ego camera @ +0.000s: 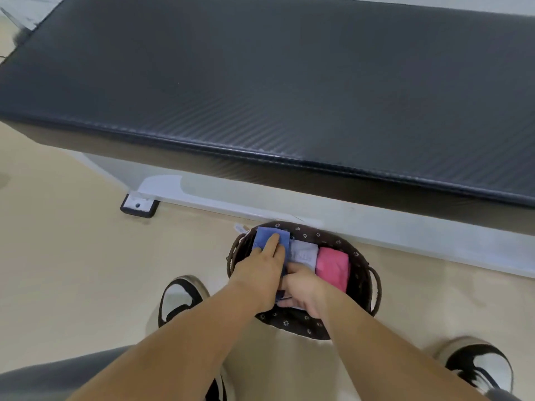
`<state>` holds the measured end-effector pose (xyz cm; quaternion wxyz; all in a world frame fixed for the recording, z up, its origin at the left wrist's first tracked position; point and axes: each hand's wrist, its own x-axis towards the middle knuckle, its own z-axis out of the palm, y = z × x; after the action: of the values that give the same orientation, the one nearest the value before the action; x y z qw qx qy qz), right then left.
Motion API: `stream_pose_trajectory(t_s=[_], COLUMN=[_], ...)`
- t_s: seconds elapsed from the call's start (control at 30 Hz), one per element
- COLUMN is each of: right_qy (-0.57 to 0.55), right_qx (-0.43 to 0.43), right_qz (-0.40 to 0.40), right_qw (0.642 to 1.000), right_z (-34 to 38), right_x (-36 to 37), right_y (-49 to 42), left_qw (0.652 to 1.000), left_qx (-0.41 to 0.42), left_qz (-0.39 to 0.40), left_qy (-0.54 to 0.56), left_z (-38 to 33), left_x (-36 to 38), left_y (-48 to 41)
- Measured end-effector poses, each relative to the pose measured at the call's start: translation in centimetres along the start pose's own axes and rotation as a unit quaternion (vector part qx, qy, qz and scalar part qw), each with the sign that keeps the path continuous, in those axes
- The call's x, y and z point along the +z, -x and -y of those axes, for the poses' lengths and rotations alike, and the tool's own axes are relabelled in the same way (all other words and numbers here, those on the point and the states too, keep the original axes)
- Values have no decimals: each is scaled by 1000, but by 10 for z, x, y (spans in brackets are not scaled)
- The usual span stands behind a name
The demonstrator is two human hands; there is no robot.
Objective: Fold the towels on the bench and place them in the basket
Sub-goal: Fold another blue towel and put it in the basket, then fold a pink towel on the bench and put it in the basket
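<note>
Both hands are down in the basket [363, 287], a dark oval wicker one with a brown liner dotted with little white flowers, sitting on the beige floor [72, 256] right in front of the worktop [260, 82]. Three folded towels sit side by side inside: a blue towel [265, 237] at the left end, a white towel [304, 253] in the middle, and a pink towel [331, 267] on the right.

The left hand [260, 273] lies flat on the blue towel, fingers stretched out and pressing on it, not gripping it. The right hand [301, 290] is curled, fingers tucked in at the near edge of the blue and white towels; can't tell whether it's actually pinching fabric or just pushing.

The worktop has a black padded top. Black and white shoes [179, 296] are on the floor either side of the basket.
</note>
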<state>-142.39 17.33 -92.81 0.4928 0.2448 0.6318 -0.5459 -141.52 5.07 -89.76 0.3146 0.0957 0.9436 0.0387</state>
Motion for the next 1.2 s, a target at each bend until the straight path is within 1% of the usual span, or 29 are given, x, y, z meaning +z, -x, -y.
stream_pose_trajectory(t_s=[0.07,0.2,0.27,0.37,0.47,0.57,0.67,0.73,0.83,0.97,1.1,1.2], right_qy=[-9,-46,-13,-4,-10,46,87,151,291,453,489,500], right_qx=[-5,-71,-80,-65,-58,-70,-91,-97,-116,-138,-143,-189], right_qz=[-12,-152,-175,-176,-150,-135,-132,-135,-135,-132,-156,-212], right_qw=[1000,985,981,982,987,987,983,974,940,871,846,819], right_z=[3,8,5,-4,-4,0,12,22,42,78,101,106], right_x=[-3,-20,-29,-36,-38,-37,-39,-42,-52,-65,-87,-116], right_y=[4,1,1,4,11,26,53,77,119,201,291,351], left_qw=[1000,999,999,998,997,996,993,992,995,988,967,937], left_qx=[-5,-11,-13,-20,-24,-26,-19,3,71,139,179,216], left_qz=[9,33,45,52,65,80,89,93,48,-46,-150,-221], left_qy=[-10,-17,-12,-9,-15,-30,-75,-84,-48,39,104,164], left_z=[2,5,6,7,9,7,0,-5,-14,-51,-99,-141], left_x=[6,13,15,17,18,9,-7,-18,-43,-103,-163,-200], left_y=[-2,-10,-17,-23,-25,-16,-3,7,28,71,110,134])
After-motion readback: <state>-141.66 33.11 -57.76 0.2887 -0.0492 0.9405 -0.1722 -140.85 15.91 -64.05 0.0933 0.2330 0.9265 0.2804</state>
